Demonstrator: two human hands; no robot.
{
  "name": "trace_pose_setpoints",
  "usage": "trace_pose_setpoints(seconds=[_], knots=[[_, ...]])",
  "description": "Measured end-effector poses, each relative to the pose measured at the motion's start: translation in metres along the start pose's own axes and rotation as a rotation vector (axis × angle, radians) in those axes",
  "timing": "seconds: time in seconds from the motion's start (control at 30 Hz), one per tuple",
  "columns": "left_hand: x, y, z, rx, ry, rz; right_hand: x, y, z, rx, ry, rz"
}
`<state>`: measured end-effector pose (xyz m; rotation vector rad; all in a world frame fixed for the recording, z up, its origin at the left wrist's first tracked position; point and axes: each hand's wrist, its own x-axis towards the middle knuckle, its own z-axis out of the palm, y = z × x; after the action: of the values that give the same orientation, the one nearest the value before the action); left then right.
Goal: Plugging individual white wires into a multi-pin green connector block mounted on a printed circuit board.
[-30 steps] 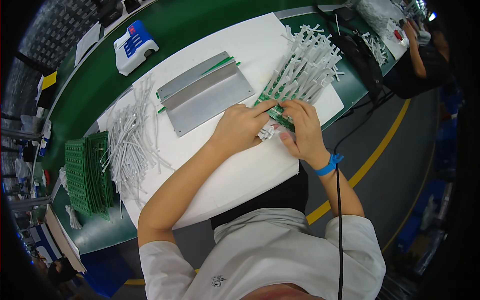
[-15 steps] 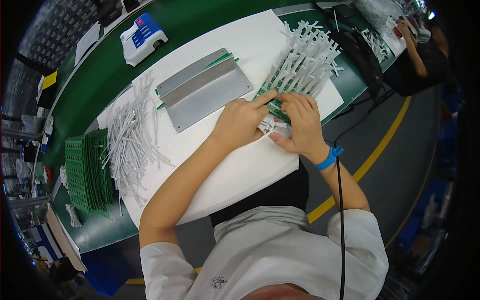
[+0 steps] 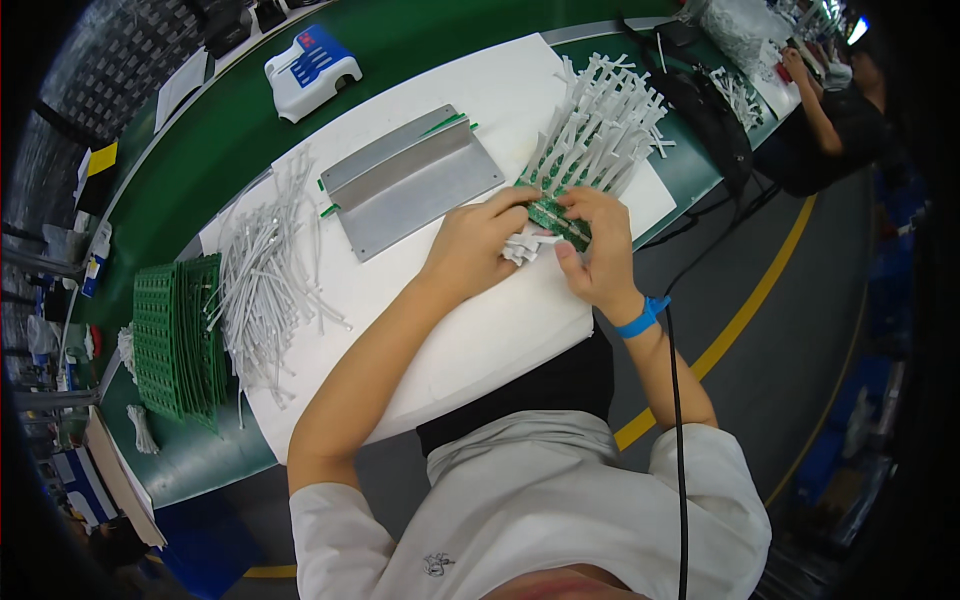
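Note:
A green circuit board panel [image 3: 558, 220] lies tilted on the white sheet in front of me, with rows of white cables [image 3: 600, 125] standing up from its far part. My left hand [image 3: 477, 243] is closed at the panel's left edge, its index finger touching the board. Short white cable pieces [image 3: 525, 247] stick out from under its palm, apparently held there; the left thumb is hidden. At the panel's right side my right hand [image 3: 603, 245] has its fingers curled onto the board, the thumb lower and apart from them.
A grey metal angle fixture [image 3: 420, 190] stands left of the panel. Loose white cables [image 3: 265, 280] lie farther left, beside a stack of green panels [image 3: 175, 340]. A white and blue device [image 3: 310, 75] sits at the back. A black cable [image 3: 680, 430] runs past my right arm.
My right hand has drawn back slightly from my left, baring more of the board's near end. The short white pieces have shifted a little left with my left hand.

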<state>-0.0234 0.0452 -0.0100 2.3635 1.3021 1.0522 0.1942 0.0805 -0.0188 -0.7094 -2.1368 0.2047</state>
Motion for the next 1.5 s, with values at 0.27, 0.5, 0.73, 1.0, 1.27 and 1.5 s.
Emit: trace_pose_setpoints(seconds=[0.27, 0.5, 0.73, 1.0, 1.27, 1.5], knots=[[-0.014, 0.009, -0.004, -0.275, 0.280, -0.156, 0.003, -0.072, 0.028, 0.442, 0.132, 0.366], [-0.016, 0.009, -0.002, -0.213, 0.228, -0.124, -0.002, -0.067, 0.039, 0.717, 0.237, 0.614], [-0.017, 0.005, -0.007, -0.082, 0.072, -0.033, 0.008, -0.078, 0.034, 0.878, 0.300, 0.687], [-0.016, 0.012, -0.010, -0.221, 0.057, -0.156, 0.011, -0.048, 0.014, 0.865, 0.532, 0.775], [-0.011, 0.032, -0.015, -0.541, 0.020, -0.383, 0.008, -0.041, 0.014, 0.842, 0.474, 0.819], [-0.005, 0.014, -0.022, -0.998, -0.252, -0.690, 0.011, -0.046, 0.002, 0.836, 0.377, 0.645]])
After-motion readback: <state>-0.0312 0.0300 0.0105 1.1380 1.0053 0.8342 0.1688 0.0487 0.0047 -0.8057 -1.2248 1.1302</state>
